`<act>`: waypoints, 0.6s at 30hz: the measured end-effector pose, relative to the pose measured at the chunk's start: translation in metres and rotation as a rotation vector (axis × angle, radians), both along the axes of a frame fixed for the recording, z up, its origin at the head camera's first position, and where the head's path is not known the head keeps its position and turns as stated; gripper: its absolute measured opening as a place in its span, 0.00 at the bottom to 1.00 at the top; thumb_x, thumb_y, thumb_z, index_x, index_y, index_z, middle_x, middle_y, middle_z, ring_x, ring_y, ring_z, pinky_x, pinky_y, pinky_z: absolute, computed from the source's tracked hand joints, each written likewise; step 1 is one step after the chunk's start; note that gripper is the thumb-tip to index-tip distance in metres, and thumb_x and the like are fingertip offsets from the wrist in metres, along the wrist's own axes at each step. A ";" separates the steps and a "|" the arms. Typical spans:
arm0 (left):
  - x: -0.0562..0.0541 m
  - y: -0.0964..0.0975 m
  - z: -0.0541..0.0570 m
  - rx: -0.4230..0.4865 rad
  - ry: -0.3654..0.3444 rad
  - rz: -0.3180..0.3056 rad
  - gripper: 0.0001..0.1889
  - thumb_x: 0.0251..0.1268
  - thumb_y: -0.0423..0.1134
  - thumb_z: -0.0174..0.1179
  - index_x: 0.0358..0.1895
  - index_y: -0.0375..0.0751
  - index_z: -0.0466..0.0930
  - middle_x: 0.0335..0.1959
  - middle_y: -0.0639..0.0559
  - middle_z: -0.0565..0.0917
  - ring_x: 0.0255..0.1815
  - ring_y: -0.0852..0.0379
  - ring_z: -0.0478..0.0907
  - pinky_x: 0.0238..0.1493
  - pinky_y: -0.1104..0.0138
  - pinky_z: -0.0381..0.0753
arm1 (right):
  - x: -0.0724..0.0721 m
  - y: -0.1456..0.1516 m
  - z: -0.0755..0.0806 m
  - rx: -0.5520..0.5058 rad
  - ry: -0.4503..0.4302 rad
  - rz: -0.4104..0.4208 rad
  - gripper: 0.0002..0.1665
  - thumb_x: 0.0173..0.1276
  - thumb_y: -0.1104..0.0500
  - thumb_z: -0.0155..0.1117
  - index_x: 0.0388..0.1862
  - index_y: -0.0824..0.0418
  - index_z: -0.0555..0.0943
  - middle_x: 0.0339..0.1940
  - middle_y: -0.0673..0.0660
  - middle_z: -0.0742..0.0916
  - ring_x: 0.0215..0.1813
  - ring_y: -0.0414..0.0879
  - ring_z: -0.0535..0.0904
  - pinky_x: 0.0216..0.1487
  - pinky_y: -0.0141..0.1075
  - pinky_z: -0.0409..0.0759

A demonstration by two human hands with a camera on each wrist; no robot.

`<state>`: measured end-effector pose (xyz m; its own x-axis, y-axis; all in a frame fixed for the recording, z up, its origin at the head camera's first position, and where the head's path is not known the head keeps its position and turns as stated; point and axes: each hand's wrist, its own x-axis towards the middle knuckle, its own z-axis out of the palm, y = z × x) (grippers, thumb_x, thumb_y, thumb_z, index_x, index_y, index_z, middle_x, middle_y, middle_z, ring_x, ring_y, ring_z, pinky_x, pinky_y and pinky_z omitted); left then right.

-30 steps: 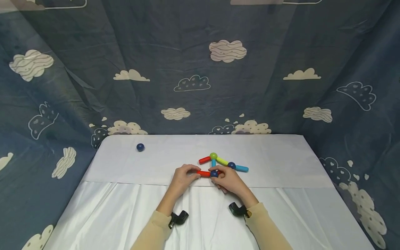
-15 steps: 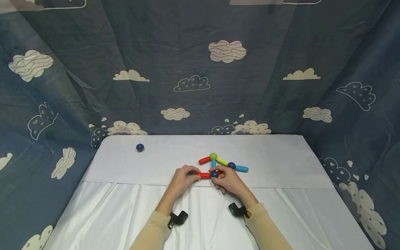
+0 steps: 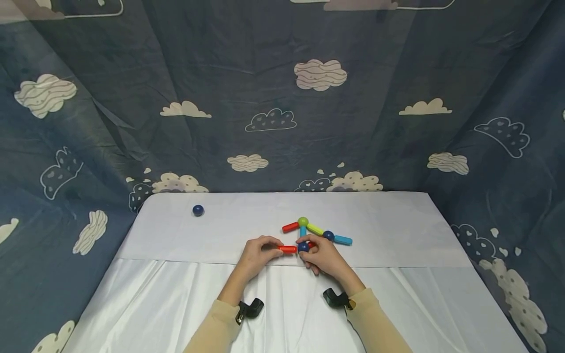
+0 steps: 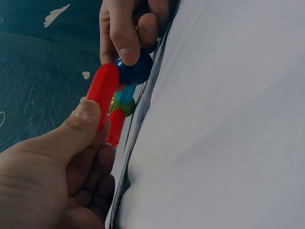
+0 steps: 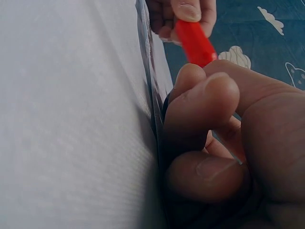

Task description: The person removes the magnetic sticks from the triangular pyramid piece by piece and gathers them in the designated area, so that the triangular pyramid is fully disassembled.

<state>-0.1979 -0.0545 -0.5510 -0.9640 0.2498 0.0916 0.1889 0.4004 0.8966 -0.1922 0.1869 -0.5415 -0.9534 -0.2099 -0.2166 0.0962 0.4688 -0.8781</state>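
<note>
In the head view, my left hand point(image 3: 258, 256) pinches a red magnetic rod point(image 3: 288, 249) between thumb and fingers. Its free end points at a dark blue ball point(image 3: 303, 247), with a narrow gap between them. My right hand point(image 3: 325, 256) holds that ball between thumb and index finger. A second red rod point(image 3: 311, 244) peeks out beside the right fingers, mostly hidden. From behind the ball, a light blue rod point(image 3: 302, 231) runs back to a lime green ball point(image 3: 303, 222). The right wrist view shows the left hand's red rod point(image 5: 194, 43) beyond the right fingers.
Off the green ball branch a red rod point(image 3: 290, 227) and a yellow-green rod point(image 3: 315, 229). The latter meets another blue ball point(image 3: 328, 236) with a light blue rod point(image 3: 343, 240). A loose blue ball point(image 3: 198, 210) lies at the back left of the white table point(image 3: 150, 235).
The red rod in my left hand has levelled out and drawn slightly away from the blue ball, leaving a small gap. My right hand stays nearly still.
</note>
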 end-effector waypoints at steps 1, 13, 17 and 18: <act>0.000 0.000 0.001 0.004 0.001 0.005 0.09 0.65 0.43 0.75 0.46 0.52 0.92 0.45 0.55 0.92 0.52 0.55 0.87 0.60 0.58 0.83 | 0.000 0.000 0.000 -0.001 0.001 -0.001 0.22 0.72 0.62 0.69 0.64 0.53 0.82 0.18 0.54 0.85 0.11 0.43 0.72 0.16 0.30 0.66; -0.018 -0.010 0.031 0.056 0.055 0.122 0.09 0.64 0.42 0.76 0.46 0.54 0.93 0.45 0.54 0.93 0.50 0.52 0.86 0.59 0.49 0.83 | 0.001 -0.001 0.001 0.008 0.001 0.001 0.21 0.73 0.60 0.70 0.63 0.52 0.82 0.18 0.54 0.84 0.12 0.44 0.73 0.17 0.30 0.67; -0.034 -0.020 0.049 0.061 0.093 0.152 0.10 0.65 0.41 0.75 0.48 0.50 0.92 0.47 0.51 0.93 0.54 0.49 0.85 0.63 0.44 0.81 | 0.000 0.000 0.000 -0.007 -0.006 0.007 0.21 0.73 0.60 0.70 0.63 0.53 0.82 0.18 0.54 0.84 0.12 0.44 0.73 0.17 0.30 0.67; -0.039 -0.023 0.054 0.062 0.099 0.159 0.10 0.65 0.42 0.75 0.49 0.49 0.92 0.48 0.50 0.93 0.54 0.48 0.85 0.64 0.44 0.81 | 0.000 0.000 0.000 -0.013 -0.006 0.009 0.21 0.73 0.60 0.70 0.63 0.53 0.82 0.18 0.54 0.84 0.12 0.44 0.73 0.17 0.30 0.67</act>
